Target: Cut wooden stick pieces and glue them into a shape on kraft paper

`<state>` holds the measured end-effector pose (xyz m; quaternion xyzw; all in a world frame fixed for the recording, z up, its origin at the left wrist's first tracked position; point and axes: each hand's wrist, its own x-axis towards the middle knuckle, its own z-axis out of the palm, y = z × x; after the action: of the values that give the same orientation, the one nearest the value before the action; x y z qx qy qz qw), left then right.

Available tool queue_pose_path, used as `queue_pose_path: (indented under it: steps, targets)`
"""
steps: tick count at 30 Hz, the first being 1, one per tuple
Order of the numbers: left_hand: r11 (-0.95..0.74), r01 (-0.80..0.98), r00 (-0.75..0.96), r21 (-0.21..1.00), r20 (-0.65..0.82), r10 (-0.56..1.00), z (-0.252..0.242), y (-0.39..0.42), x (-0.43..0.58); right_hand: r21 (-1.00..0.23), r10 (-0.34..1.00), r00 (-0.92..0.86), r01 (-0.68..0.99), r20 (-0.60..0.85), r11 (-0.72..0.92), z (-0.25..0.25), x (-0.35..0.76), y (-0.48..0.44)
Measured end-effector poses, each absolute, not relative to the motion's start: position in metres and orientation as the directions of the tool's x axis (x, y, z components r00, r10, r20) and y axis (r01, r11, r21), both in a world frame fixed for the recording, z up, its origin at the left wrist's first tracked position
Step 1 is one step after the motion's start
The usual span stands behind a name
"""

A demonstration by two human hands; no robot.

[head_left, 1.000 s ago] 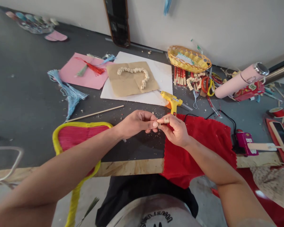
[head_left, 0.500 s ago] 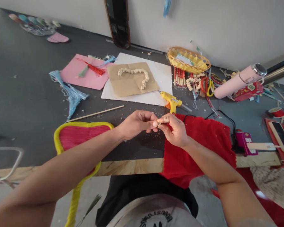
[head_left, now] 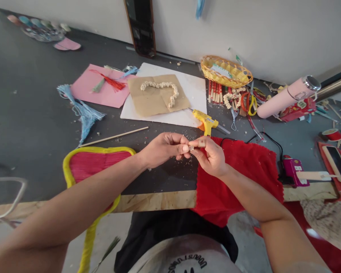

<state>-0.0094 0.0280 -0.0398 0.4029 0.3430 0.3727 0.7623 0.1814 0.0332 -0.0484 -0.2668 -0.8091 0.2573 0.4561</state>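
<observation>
Between the fingertips of both hands is a small pale, knobbly piece (head_left: 191, 148), too small to name for certain. My left hand (head_left: 170, 148) pinches it from the left, thumb on top. From the other side my right hand (head_left: 208, 154) closes thumb and forefinger on it; a bandage wraps one finger. Beyond the hands, a curved row of similar pale knobbly pieces (head_left: 161, 84) lies on brown paper (head_left: 147, 104), over a white board (head_left: 170, 119). A yellow glue gun (head_left: 205, 120) rests just past my right hand.
A red cloth (head_left: 238, 170) hangs over the table edge at right. A yellow-rimmed pink fan-like piece (head_left: 93, 163) lies under my left forearm. Blue tassels (head_left: 86, 113), a thin stick (head_left: 116, 136), a wicker basket (head_left: 227, 74), scissors (head_left: 251, 104) and a pink flask (head_left: 287, 98) surround the board.
The small piece shows slightly more between the fingertips, and my right fingers have shifted a little. Both hands stay in the same place; the view has moved very slightly.
</observation>
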Motion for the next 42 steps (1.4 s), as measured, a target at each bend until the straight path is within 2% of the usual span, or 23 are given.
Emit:
queue_pose_path:
  steps: [11, 30, 36, 42]
  targets:
    - [0.397, -0.277, 0.487, 0.875, -0.229, 0.843, -0.0399, 0.0298, -0.0123, -0.666, 0.652, -0.453, 0.154, 0.609, 0.73, -0.0483, 0.1828, 0.0347]
    - [0.386, -0.272, 0.54, 0.881, -0.192, 0.819, -0.0397, 0.0303, -0.013, -0.701, 0.69, -0.462, 0.184, 0.557, 0.689, -0.047, 0.1847, 0.0354]
    - [0.382, -0.222, 0.557, 0.897, -0.205, 0.805, -0.0391, 0.0304, -0.0142, -0.719, 0.678, -0.477, 0.129, 0.559, 0.683, -0.0443, 0.1858, 0.0357]
    - [0.396, -0.183, 0.577, 0.9, -0.228, 0.784, -0.0392, 0.0312, -0.0157, -0.707, 0.68, -0.464, 0.15, 0.567, 0.692, -0.0417, 0.1861, 0.0351]
